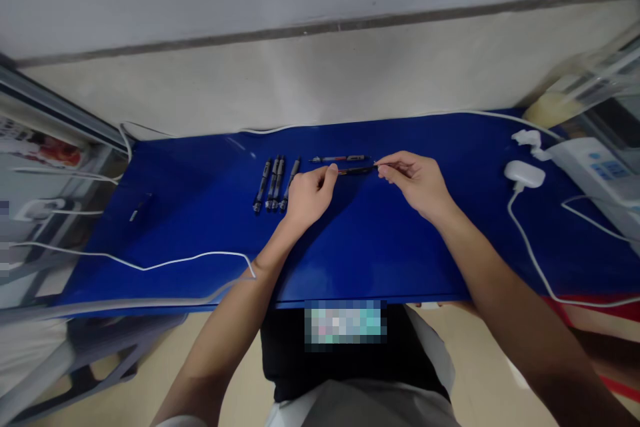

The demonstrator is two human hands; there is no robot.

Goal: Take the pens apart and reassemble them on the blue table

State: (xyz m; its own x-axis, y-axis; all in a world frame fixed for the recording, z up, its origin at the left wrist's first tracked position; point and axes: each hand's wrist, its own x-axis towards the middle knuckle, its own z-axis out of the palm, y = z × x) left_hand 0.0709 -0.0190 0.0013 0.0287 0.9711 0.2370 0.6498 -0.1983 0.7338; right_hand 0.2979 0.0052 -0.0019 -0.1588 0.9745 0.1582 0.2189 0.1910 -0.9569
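Note:
Both my hands hold one dark pen [356, 170] level just above the blue table [370, 247]. My left hand [310, 195] pinches its left end between thumb and fingers. My right hand [416, 181] pinches its right tip. Just behind it a second pen [340, 159] lies flat on the table. To the left of my left hand, several black pens [274, 184] lie side by side in a row.
A small dark piece [140, 208] lies at the table's left. White cables [150, 261] cross the left part and the right part. A white charger [524, 175] and a white device with blue buttons [595, 170] stand at the right.

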